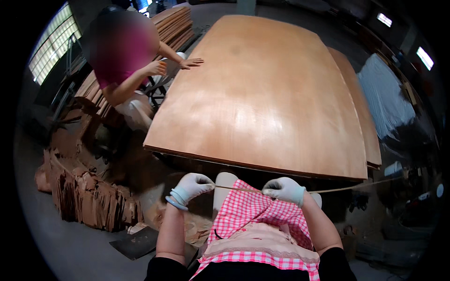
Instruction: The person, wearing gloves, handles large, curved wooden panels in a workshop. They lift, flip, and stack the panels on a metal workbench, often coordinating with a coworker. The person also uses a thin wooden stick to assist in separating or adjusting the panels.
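Note:
A long, thin tan strip [238, 189] stretches level between my two gloved hands, in front of my lap. My left hand [191, 187], in a white glove with a pale blue bangle at the wrist, pinches its left end. Further along, my right hand [283, 190], also in a white glove, has its fingers closed around the strip. The rest of the strip runs out past my right wrist, far to the right. Whether it is wood or another material I cannot tell. A pink checked apron [262, 210] lies over my lap below it.
Just ahead lies a large smooth plywood sheet [262, 93], on a stack. Across its left edge a co-worker rests one hand [190, 63]. Broken veneer pieces [93, 201] are bundled on the floor at left. Veneer sheets [171, 25] are piled behind the co-worker. Plastic wrapping [384, 96] covers something at right.

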The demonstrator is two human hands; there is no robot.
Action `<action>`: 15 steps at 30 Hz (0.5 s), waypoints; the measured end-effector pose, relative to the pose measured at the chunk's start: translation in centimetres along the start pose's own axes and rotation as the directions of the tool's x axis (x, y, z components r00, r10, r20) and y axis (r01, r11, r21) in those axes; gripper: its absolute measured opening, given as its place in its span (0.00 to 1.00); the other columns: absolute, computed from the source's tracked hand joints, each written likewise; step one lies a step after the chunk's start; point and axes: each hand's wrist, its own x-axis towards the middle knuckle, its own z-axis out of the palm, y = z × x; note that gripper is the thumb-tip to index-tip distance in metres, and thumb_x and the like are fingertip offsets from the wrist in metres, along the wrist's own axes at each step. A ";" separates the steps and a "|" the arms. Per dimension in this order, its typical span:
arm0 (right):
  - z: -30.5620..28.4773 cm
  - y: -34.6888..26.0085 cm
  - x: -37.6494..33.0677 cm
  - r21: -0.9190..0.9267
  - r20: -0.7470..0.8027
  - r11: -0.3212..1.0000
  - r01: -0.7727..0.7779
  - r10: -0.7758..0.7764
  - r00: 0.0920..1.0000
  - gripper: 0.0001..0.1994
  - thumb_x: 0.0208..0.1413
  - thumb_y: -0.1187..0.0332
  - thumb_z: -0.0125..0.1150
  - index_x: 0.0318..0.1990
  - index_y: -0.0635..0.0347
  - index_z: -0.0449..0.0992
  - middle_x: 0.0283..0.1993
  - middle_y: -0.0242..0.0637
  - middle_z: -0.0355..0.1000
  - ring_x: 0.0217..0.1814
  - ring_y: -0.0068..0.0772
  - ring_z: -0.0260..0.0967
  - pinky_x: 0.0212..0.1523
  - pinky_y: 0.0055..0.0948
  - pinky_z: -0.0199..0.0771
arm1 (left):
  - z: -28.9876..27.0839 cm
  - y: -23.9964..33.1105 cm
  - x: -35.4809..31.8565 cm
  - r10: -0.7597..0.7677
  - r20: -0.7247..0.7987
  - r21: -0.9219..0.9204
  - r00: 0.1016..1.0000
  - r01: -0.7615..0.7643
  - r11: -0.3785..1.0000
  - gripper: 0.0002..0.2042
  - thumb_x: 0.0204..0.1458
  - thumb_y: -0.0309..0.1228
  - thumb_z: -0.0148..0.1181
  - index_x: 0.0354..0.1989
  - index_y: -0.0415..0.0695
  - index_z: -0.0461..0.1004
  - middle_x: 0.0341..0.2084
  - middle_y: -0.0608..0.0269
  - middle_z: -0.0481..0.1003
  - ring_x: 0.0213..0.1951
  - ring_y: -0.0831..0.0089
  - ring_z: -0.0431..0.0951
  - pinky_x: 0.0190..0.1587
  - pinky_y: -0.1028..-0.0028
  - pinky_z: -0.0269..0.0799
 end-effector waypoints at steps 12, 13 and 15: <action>1.5 1.8 -0.5 0.121 0.021 0.990 -0.077 0.075 0.997 0.12 0.59 0.64 0.60 0.40 0.66 0.78 0.28 0.29 0.73 0.28 0.17 0.66 0.33 0.21 0.69 | 0.9 -4.4 0.1 -0.001 -0.066 -0.133 0.998 -0.008 0.991 0.08 0.48 0.28 0.68 0.35 0.38 0.80 0.28 0.66 0.80 0.32 0.80 0.77 0.38 0.79 0.74; 1.5 2.1 -0.7 0.125 0.021 0.989 -0.077 0.075 0.997 0.12 0.60 0.64 0.60 0.40 0.66 0.78 0.28 0.28 0.73 0.28 0.17 0.66 0.33 0.21 0.69 | 1.2 -5.1 0.1 0.015 -0.063 -0.195 0.998 -0.027 0.981 0.08 0.48 0.28 0.69 0.35 0.39 0.80 0.28 0.67 0.80 0.32 0.81 0.77 0.39 0.79 0.74; 1.5 1.9 -1.2 0.122 0.015 0.989 -0.083 0.082 0.997 0.13 0.60 0.63 0.60 0.39 0.66 0.78 0.27 0.28 0.72 0.28 0.17 0.66 0.33 0.20 0.68 | 1.3 -5.3 0.2 0.025 -0.075 -0.180 0.997 -0.038 0.983 0.09 0.48 0.30 0.69 0.34 0.39 0.81 0.28 0.68 0.80 0.31 0.81 0.76 0.38 0.79 0.73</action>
